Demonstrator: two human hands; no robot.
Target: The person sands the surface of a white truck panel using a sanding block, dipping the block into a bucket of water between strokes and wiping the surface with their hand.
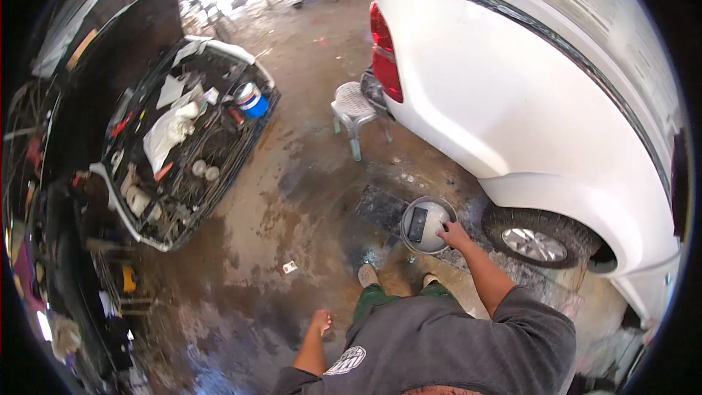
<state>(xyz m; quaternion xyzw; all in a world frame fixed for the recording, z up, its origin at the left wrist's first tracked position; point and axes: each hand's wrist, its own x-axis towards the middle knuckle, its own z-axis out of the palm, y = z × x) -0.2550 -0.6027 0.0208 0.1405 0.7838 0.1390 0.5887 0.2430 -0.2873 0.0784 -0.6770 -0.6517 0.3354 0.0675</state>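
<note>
My right hand (454,235) is closed at the right rim of a round grey basin (406,241), with its fingertips reaching over the inside. Cloudy whitish water (436,213) shows in the basin, and a dark rectangular block (417,224) is at its left side. I cannot tell whether the basin rests on the floor or hangs from my hand. My left hand (320,320) hangs low at my left side, its fingers curled, with nothing seen in it. My shoes (368,275) are on the floor just nearer than the basin.
To the right stands a white vehicle with a red tail light (385,55) and a rear wheel (537,243). A plastic stool (354,106) is by its bumper. At left, a detached car front or bumper (186,238) surrounds loose parts and a blue-white bucket (251,100). The floor (241,249) looks wet.
</note>
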